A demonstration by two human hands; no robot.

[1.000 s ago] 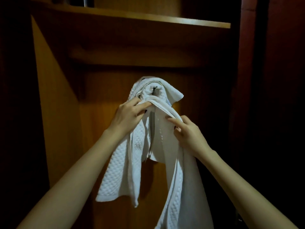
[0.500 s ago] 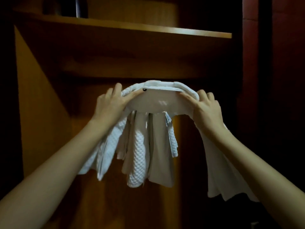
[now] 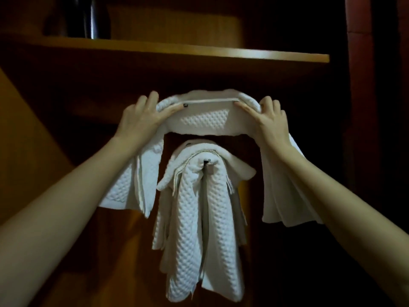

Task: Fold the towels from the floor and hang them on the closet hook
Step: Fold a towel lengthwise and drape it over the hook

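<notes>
A folded white waffle towel (image 3: 204,117) is stretched between my hands, above the closet hook. My left hand (image 3: 143,117) grips its left end and my right hand (image 3: 269,121) grips its right end, thumbs on the front. Both ends droop down past my wrists. Below it, other white towels (image 3: 200,207) hang in a bunch from the small metal hook (image 3: 209,161), whose tip shows at the top of the bunch. The held towel is clear of the hook and of the hanging bunch.
A wooden shelf (image 3: 221,55) runs across just above the held towel, with a dark object (image 3: 88,16) standing on it at left. The closet's wooden back panel (image 3: 124,240) lies behind the towels. A dark red frame (image 3: 358,85) stands at right.
My hands moved apart and lifted one towel up off the hook. It was raised further since half a second ago, so the bunch left on the hook now shows below.
</notes>
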